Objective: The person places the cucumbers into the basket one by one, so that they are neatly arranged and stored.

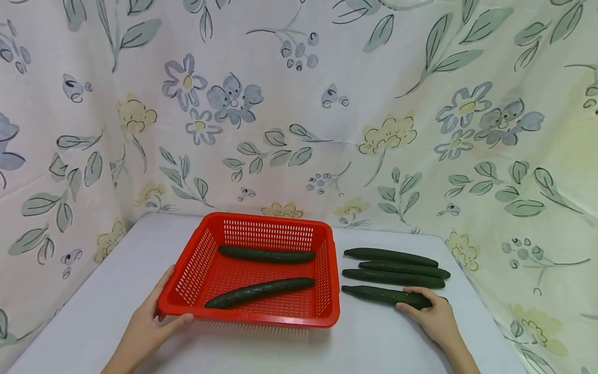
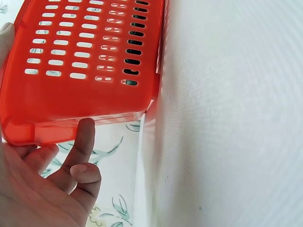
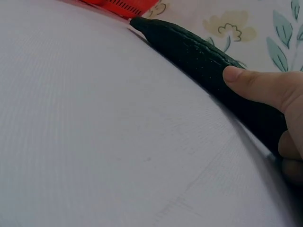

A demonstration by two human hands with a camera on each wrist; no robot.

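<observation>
A red plastic basket [image 1: 334, 280] with slotted walls stands on the table, and two dark green cucumbers [image 1: 267, 254] lie apart inside it. My left hand [image 1: 148, 322] grips the basket's near left corner, its thumb on the front rim and its fingers at the left side. In the left wrist view, bent fingers [image 2: 84, 146] show by the basket's rim. To the right of the basket, my right hand [image 1: 432, 314] holds the nearest cucumber [image 3: 189, 54] toward its right end. That cucumber appears to lie on the table, with its other end pointing at the basket.
Several more cucumbers [image 1: 392, 278] lie side by side behind the held one, right of the basket. The table [image 1: 374, 343] has a white cover. A floral curtain [image 1: 289, 114] hangs along its back and sides.
</observation>
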